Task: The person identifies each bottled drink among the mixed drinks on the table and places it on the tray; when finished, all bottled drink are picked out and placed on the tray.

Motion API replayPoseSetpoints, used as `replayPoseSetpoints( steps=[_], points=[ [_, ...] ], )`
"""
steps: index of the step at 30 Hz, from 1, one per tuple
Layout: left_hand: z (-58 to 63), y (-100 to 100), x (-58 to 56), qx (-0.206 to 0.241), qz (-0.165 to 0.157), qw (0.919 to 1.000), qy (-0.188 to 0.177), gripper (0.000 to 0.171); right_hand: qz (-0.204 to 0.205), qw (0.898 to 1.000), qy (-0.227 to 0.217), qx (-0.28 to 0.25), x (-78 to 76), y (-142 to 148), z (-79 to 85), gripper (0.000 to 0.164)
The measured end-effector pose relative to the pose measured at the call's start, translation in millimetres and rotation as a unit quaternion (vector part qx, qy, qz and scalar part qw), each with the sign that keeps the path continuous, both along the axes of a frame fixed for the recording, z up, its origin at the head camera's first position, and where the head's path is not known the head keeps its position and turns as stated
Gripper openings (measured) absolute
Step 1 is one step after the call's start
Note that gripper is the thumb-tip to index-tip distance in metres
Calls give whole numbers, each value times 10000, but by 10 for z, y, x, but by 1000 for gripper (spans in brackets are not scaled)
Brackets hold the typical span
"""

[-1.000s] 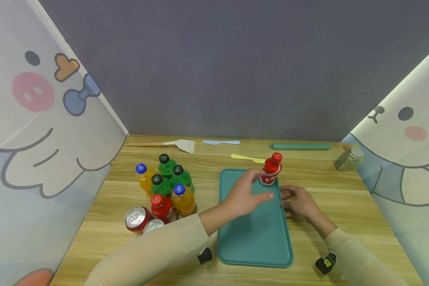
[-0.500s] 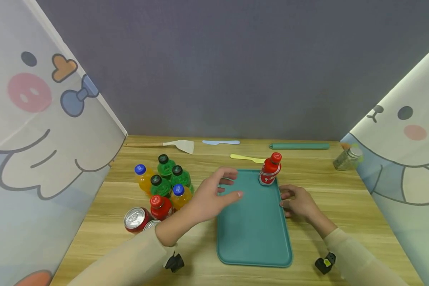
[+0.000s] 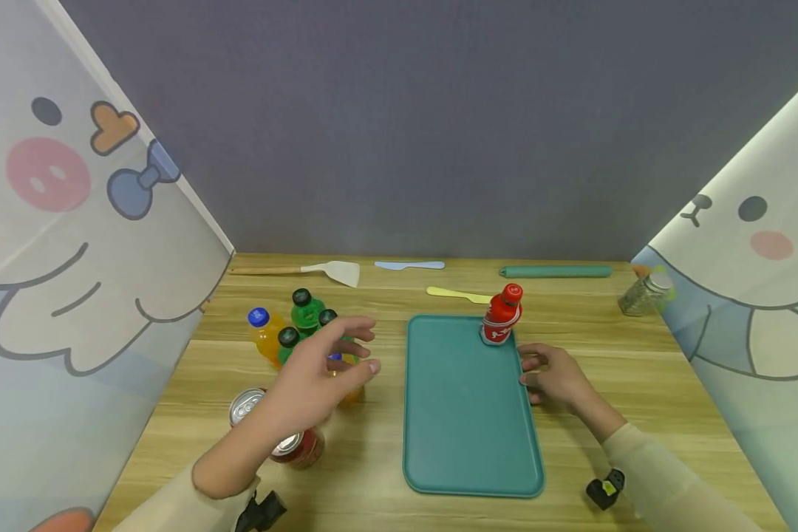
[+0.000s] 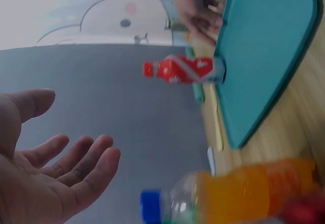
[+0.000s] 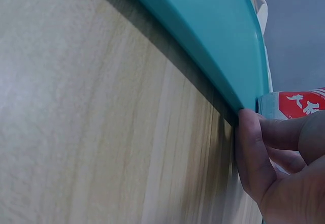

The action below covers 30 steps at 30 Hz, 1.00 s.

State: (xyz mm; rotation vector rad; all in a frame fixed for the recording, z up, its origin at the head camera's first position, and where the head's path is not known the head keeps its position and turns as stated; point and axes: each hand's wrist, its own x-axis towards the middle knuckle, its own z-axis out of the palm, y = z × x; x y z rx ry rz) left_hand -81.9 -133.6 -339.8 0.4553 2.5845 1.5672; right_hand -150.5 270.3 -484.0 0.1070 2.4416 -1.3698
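My left hand (image 3: pixel 319 373), fingers spread and thumb apart, hovers with nothing in it over a cluster of drink bottles at the left. It hides part of the green bottles (image 3: pixel 307 313) and an orange soda bottle (image 3: pixel 351 390); in the left wrist view an orange bottle (image 4: pixel 244 193) with a blue cap stands beyond the fingers. My right hand (image 3: pixel 555 377) holds the right rim of the teal tray (image 3: pixel 468 414), fingertips at its edge. On the tray's far right corner a red-capped bottle (image 3: pixel 502 316) with a red label stands upright.
Two drink cans (image 3: pixel 299 449) stand under the left forearm. Along the back lie a spatula (image 3: pixel 339 272), a blue knife (image 3: pixel 408 264), a yellow knife (image 3: pixel 457 295) and a green rod (image 3: pixel 555 272). A glass jar (image 3: pixel 645 294) is at right.
My left hand has moved left, away from the red-capped bottle on the tray, across to the bottle cluster. The right hand stays at the tray's rim.
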Motion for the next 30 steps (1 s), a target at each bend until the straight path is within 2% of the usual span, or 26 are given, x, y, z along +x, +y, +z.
replayPoseSetpoints(
  steps=[3, 8, 17, 25, 30],
  points=[
    [24, -133, 49, -93, 217, 9997, 86, 44, -37, 10000, -33, 9, 1, -3, 5, 57],
    [-2, -360, 124, -314, 582, 9976, 212, 38, -45, 10000, -80, 39, 5, -11, 13, 58],
    [-59, -693, 253, -699, 1331, 9873, 511, 35, 78, 10000, 12, -28, 16, 18, -28, 58],
    [-182, -844, 304, -755, 1600, 9835, 373, 37, 219, 9997, 132, 13, 67, 64, -56, 55],
    [-280, -910, 289, -867, 1532, 9842, 190, 41, 287, 9995, 120, 22, 121, 76, -31, 57]
  ],
)
